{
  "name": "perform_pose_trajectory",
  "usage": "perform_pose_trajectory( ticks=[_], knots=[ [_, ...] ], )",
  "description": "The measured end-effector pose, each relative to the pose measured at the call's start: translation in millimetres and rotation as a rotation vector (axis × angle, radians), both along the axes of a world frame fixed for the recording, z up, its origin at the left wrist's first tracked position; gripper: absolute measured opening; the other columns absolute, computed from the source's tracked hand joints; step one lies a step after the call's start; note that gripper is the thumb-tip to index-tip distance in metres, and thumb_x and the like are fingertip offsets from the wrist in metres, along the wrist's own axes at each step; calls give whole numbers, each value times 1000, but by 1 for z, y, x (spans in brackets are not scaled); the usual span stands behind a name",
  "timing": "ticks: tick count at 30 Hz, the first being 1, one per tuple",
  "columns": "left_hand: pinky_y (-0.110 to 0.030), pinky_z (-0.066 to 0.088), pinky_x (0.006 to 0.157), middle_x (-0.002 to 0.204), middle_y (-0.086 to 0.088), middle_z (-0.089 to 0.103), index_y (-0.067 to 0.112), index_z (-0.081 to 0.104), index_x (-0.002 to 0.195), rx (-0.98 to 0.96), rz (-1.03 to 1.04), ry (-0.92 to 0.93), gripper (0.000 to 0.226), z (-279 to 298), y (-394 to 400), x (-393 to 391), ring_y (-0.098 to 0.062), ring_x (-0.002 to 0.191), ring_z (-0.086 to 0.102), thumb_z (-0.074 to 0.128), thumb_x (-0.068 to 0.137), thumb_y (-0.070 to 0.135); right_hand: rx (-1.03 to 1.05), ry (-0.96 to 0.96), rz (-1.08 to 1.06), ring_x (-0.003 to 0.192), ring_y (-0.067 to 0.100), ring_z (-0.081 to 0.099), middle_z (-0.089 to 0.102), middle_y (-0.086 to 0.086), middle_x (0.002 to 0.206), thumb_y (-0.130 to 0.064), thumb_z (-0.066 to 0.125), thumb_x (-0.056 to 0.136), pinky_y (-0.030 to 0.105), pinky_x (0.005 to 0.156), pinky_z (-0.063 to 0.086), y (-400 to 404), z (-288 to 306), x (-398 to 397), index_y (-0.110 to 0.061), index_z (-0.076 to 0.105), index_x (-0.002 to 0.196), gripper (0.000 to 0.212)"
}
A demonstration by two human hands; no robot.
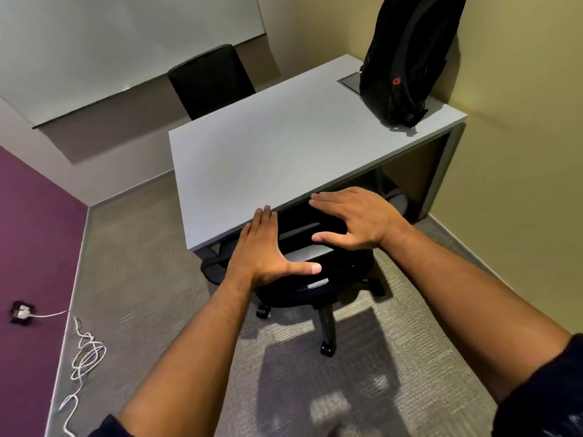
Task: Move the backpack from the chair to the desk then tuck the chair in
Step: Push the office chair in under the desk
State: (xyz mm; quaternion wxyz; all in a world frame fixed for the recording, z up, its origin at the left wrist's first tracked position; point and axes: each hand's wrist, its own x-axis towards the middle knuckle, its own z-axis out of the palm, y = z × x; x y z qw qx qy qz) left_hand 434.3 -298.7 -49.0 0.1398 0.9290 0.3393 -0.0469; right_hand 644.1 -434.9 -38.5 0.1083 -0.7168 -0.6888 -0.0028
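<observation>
Both hands are stretched forward, flat and open, fingers straight, grasping nothing. The left hand (pixel 265 247) hovers over the left part of the office chair (pixel 315 279), its fingertips reaching the near edge of the grey desk (pixel 252 159), thumb spread out to the right. The right hand (pixel 356 219) is held over the top of the chair's backrest, palm down, fingers pointing left along the desk edge; whether either palm actually touches the chair cannot be told.

The black chair is pushed in at the desk's near side, its seat mostly under the desktop, with an armrest showing at the left and castors on the grey carpet (pixel 142 263) below. The black backpack (pixel 407 58) stands upright at the far right corner of the desk, leaning against the yellow-green wall (pixel 520 152), just beside a recessed cable hatch (pixel 350 81). A second black chair (pixel 211 80) stands at the desk's far side beneath a whiteboard (pixel 110 42). A white cable (pixel 85 357) lies coiled on the carpet along the purple wall (pixel 34 231), running from a wall socket (pixel 22 311).
</observation>
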Motion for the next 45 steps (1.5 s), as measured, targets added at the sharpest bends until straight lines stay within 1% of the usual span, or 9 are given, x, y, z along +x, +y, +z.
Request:
perform_pose_trajectory(
  ticks=[7,11,15,24,30,34,38,42,45],
  knots=[
    [-35,2,125,174,2,2,20,10,165,50,6,-81,159,3,16,37,-12,159,-3,46,41,111,-140,89,-68,151,16,33,27,-8,168,-91,18,83,43,122,29,34,-1,45,-29,28,162,101],
    [-38,5,127,174,1,4,19,10,165,31,-3,-89,158,3,32,59,-13,159,0,45,42,111,-240,152,-78,152,13,31,17,-18,169,-98,20,75,44,122,29,54,1,66,-38,23,162,105],
    [-44,-2,129,174,0,-2,18,4,165,26,-5,-91,160,3,51,75,-14,159,-6,40,42,113,-267,149,-58,151,13,32,18,-21,168,-101,17,74,45,121,31,72,3,82,-44,22,160,104],
    [-45,-9,128,174,-3,-6,14,0,165,46,-37,-121,154,1,95,108,-16,159,-12,38,50,110,-275,145,-48,151,10,32,25,-17,167,-96,18,81,44,120,35,117,9,114,-40,24,161,98],
    [-34,-11,125,174,-3,-1,15,4,165,91,-47,-165,149,-5,130,125,-15,159,-8,40,54,108,-280,138,8,151,10,32,27,-14,167,-90,21,85,42,120,34,151,9,132,-38,23,162,93],
    [-37,-3,129,174,-1,-2,17,2,165,97,-14,-148,151,-8,149,130,-14,159,-8,36,52,110,-278,149,90,152,11,30,23,-12,168,-87,23,88,42,121,33,171,3,142,-35,18,163,91],
    [-36,-1,129,174,1,0,18,4,166,97,41,-136,150,-8,144,152,-12,159,-6,38,52,109,-253,155,134,154,9,24,17,-13,170,-87,19,88,42,122,32,178,-4,170,-36,14,164,92],
    [-35,-2,129,173,2,6,18,10,166,154,56,-107,149,-1,139,167,-9,159,-2,34,51,111,-232,192,146,155,2,11,7,-17,170,-84,19,91,35,125,24,184,-7,188,-35,10,164,88],
    [-35,-1,129,173,2,6,17,10,166,148,98,-56,152,4,140,164,-10,159,-2,33,49,112,-194,214,167,155,0,6,4,-17,170,-80,20,94,32,121,21,189,-9,186,-35,10,164,84]
  ],
)
